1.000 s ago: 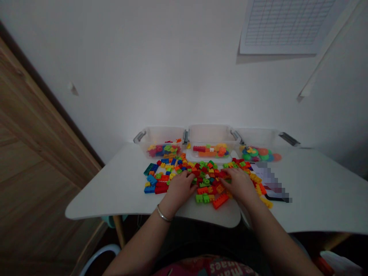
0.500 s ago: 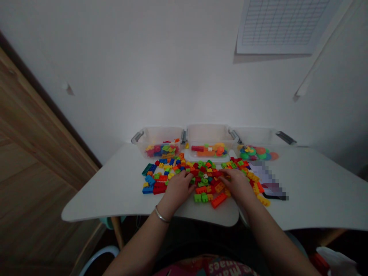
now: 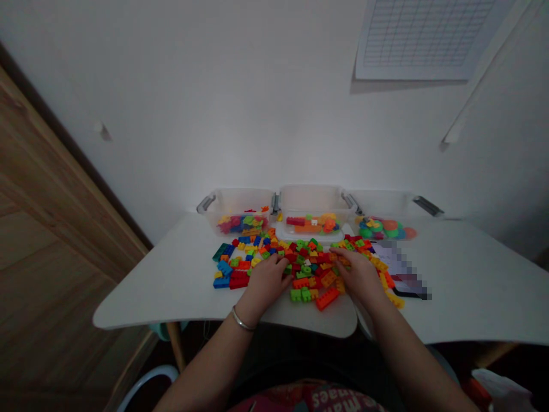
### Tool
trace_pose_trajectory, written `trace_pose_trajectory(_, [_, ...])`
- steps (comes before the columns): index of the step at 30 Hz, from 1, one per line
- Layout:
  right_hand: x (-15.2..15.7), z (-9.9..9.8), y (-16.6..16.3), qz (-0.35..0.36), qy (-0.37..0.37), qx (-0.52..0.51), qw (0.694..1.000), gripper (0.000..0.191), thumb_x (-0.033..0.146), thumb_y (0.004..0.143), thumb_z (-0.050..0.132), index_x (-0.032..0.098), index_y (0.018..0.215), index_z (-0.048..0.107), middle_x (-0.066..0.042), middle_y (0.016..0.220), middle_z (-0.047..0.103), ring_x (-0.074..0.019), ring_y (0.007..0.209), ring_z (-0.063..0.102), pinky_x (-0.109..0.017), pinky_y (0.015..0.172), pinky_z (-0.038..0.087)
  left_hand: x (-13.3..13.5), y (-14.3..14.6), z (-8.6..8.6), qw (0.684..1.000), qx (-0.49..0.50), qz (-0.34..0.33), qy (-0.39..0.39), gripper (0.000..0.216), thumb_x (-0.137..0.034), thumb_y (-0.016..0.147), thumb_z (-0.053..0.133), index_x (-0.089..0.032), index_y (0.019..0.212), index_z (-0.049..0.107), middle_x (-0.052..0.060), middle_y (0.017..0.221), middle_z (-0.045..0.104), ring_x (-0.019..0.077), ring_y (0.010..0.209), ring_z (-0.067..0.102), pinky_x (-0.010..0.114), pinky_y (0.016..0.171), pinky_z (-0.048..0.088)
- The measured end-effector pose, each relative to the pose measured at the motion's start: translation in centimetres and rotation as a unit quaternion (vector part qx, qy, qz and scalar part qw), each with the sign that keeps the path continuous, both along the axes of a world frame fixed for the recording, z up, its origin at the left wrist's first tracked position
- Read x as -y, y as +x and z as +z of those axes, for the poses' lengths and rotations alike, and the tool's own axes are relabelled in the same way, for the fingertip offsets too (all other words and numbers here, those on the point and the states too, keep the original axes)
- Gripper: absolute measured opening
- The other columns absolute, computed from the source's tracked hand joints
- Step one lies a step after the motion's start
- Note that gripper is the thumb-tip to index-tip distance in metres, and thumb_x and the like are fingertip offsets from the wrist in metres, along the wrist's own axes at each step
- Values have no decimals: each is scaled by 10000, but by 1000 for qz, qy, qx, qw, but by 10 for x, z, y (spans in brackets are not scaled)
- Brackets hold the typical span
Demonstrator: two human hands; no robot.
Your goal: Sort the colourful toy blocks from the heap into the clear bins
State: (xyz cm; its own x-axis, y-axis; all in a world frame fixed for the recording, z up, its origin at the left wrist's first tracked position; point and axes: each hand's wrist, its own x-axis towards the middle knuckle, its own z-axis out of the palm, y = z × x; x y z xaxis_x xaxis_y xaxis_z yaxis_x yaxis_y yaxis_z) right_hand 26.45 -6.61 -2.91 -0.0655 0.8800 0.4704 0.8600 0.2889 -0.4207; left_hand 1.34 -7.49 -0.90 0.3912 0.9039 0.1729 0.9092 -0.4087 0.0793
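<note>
A spread of loose toy building bricks in many colours covers the middle of the white table. My left hand [image 3: 268, 280] rests over the pile's centre-left, fingers and thumb apart, near a red brick [image 3: 290, 258] and small green pieces; its palm side is hidden. My right hand [image 3: 359, 276] lies over the right part, fingers stretched and thumb apart, with orange bricks showing between them; I see no firm grip. Between my hands lie an orange brick [image 3: 329, 278], a green brick [image 3: 295, 295] and a long red-orange brick [image 3: 327, 298].
Along the wall stand three clear bins: a left bin [image 3: 243, 197], a middle bin [image 3: 312, 194] and a right bin [image 3: 386, 200], each holding coloured pieces. A phone-like device [image 3: 398, 272], partly pixelated, lies right of the bricks. A printed grid sheet [image 3: 422, 68] hangs on the wall.
My right hand's fingers have spread and shifted slightly, uncovering orange bricks between finger and thumb. My left hand has hardly moved.
</note>
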Motion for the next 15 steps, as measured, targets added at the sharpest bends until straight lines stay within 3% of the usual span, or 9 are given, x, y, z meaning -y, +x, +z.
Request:
trace_pose_trajectory(7, [0, -1, 2, 12, 13, -44, 999, 306, 262, 855, 503, 221, 1110, 668, -95, 1128, 699, -269, 1047, 649, -472, 930, 508, 0, -1, -1, 1000, 8, 0, -1, 274, -381, 901, 562, -215, 1116, 597, 56, 1133, 623, 213, 942, 624, 311, 772, 505])
trace_pose_trajectory(15, [-9, 8, -1, -29, 163, -231, 959, 226, 271, 778, 581, 212, 990, 531, -96, 1013, 635, -217, 896, 620, -415, 811, 533, 1, 0, 2, 1000, 1, 8, -12, 274, -387, 897, 569, -218, 1112, 595, 59, 1150, 615, 218, 960, 621, 320, 786, 503])
